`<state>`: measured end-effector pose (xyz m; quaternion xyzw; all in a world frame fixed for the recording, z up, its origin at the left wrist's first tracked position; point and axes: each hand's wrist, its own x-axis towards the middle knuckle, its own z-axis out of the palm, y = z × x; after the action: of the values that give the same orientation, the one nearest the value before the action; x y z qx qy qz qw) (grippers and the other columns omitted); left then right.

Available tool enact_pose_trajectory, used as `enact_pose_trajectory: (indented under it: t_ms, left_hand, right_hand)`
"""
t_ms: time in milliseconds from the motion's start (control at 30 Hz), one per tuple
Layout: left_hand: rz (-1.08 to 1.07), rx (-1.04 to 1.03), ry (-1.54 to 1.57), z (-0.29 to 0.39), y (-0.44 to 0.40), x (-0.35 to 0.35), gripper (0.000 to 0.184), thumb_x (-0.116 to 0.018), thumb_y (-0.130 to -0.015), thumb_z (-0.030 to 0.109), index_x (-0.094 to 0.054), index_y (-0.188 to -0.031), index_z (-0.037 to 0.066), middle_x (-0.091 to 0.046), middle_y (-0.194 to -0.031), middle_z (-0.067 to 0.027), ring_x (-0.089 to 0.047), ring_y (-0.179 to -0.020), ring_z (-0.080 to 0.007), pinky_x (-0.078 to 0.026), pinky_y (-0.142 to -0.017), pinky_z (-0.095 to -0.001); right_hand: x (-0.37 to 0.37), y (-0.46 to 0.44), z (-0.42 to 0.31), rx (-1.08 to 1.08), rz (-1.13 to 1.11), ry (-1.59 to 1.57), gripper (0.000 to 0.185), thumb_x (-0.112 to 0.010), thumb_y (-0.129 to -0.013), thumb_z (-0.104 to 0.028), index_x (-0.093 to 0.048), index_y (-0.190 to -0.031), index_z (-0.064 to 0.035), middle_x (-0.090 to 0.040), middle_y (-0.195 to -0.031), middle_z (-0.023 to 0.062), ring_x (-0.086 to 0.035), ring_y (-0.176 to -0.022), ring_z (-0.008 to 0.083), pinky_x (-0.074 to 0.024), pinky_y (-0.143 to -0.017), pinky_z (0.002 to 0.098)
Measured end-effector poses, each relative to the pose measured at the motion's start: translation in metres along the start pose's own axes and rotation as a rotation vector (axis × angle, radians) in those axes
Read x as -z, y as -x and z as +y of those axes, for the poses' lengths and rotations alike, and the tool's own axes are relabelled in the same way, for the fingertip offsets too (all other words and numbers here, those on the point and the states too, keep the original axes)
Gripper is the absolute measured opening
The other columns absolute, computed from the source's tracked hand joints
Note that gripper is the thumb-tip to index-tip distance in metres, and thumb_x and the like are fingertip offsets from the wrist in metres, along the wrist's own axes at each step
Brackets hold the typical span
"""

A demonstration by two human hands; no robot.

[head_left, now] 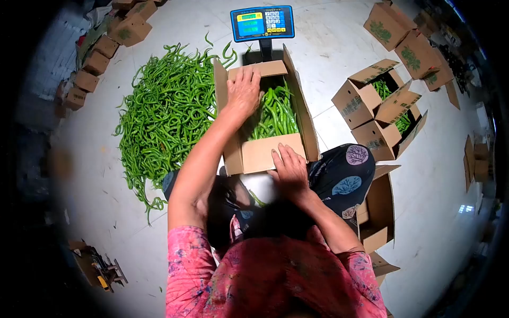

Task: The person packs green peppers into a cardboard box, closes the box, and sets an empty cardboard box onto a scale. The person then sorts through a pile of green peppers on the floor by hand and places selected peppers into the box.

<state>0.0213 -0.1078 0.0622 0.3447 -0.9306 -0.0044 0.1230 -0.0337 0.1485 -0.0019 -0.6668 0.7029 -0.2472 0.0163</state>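
Pink floral sleeves (186, 257) nearest of all, and out past them lies the right hand (291, 169), fingers stretched over the near flap (260, 151); whether it pinches the cardboard, no telling from here. Now the key line: the open carton (310, 139) runs lengthwise away from that hand, its long axis reaching up to the left hand (244, 95) at the opposite end. And between the two hands sit the green peppers (277, 116), ahead of the right hand and slightly to its left, just right of the left hand and a touch nearer the body; left is the closer of the two! That left hand is palm down, fingers laid flat on the far flap (273, 68), nothing clenched. Tall side flaps (221, 87) flank the peppers. Left of the left hand, a great loose heap of peppers (168, 114) on the floor (318, 45). Well right of both hands, two open cartons (358, 106), green inside. And beyond the left hand's fingertips, the scale display (262, 24), all lit up.
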Motion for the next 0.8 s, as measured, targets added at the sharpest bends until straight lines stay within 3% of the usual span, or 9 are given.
enact_pose_trajectory:
  t_ms: [100, 400, 533, 733, 800]
  left_hand:
    - [-0.287, 0.065, -0.154, -0.015, 0.004, -0.051, 0.068, -0.066, -0.085, 0.031, -0.034, -0.141, 0.009, -0.032, -0.148, -0.0107, -0.035, -0.133, -0.0329, -0.036, -0.098, -0.0514]
    - [-0.314, 0.082, -0.036, -0.023, 0.006, -0.047, 0.068, -0.061, -0.088, 0.040, -0.032, -0.145, 0.016, -0.024, -0.155, -0.0060, -0.026, -0.140, -0.0308, -0.034, -0.100, -0.0557]
    - [-0.254, 0.019, -0.104, -0.029, 0.017, -0.062, 0.069, -0.061, -0.088, 0.040, -0.031, -0.146, 0.015, -0.026, -0.154, -0.0069, -0.027, -0.140, -0.0302, -0.034, -0.101, -0.0545]
    - [-0.233, 0.021, -0.024, -0.028, 0.017, -0.052, 0.068, -0.064, -0.086, 0.038, -0.037, -0.142, 0.012, -0.031, -0.151, -0.0095, -0.031, -0.137, -0.0298, -0.033, -0.103, -0.0514]
    - [-0.215, 0.034, 0.030, -0.031, 0.020, -0.041, 0.066, -0.066, -0.085, 0.035, -0.039, -0.140, 0.011, -0.033, -0.148, -0.0115, -0.032, -0.136, -0.0312, -0.033, -0.102, -0.0516]
  right_hand:
    - [-0.004, 0.000, 0.009, 0.018, -0.004, 0.004, 0.064, -0.074, -0.070, -0.029, -0.054, -0.126, -0.0057, -0.050, -0.135, 0.0165, -0.048, -0.124, 0.0312, -0.0389, -0.096, 0.0449]
    - [0.008, -0.003, 0.012, -0.010, -0.018, -0.123, 0.056, -0.070, -0.071, -0.020, -0.053, -0.123, -0.0052, -0.051, -0.131, 0.0189, -0.050, -0.121, 0.0356, -0.0396, -0.093, 0.0479]
    - [-0.005, -0.006, 0.014, -0.009, -0.004, -0.051, 0.060, -0.069, -0.073, -0.023, -0.052, -0.125, -0.0005, -0.050, -0.132, 0.0227, -0.048, -0.123, 0.0375, -0.0386, -0.096, 0.0483]
    - [-0.002, -0.004, 0.016, -0.021, -0.044, -0.063, 0.064, -0.074, -0.072, -0.032, -0.053, -0.125, -0.0024, -0.049, -0.135, 0.0211, -0.046, -0.126, 0.0354, -0.0372, -0.099, 0.0486]
    - [0.002, -0.003, 0.014, -0.040, -0.060, -0.072, 0.059, -0.072, -0.073, -0.027, -0.055, -0.123, -0.0018, -0.049, -0.135, 0.0214, -0.047, -0.125, 0.0359, -0.0378, -0.100, 0.0470]
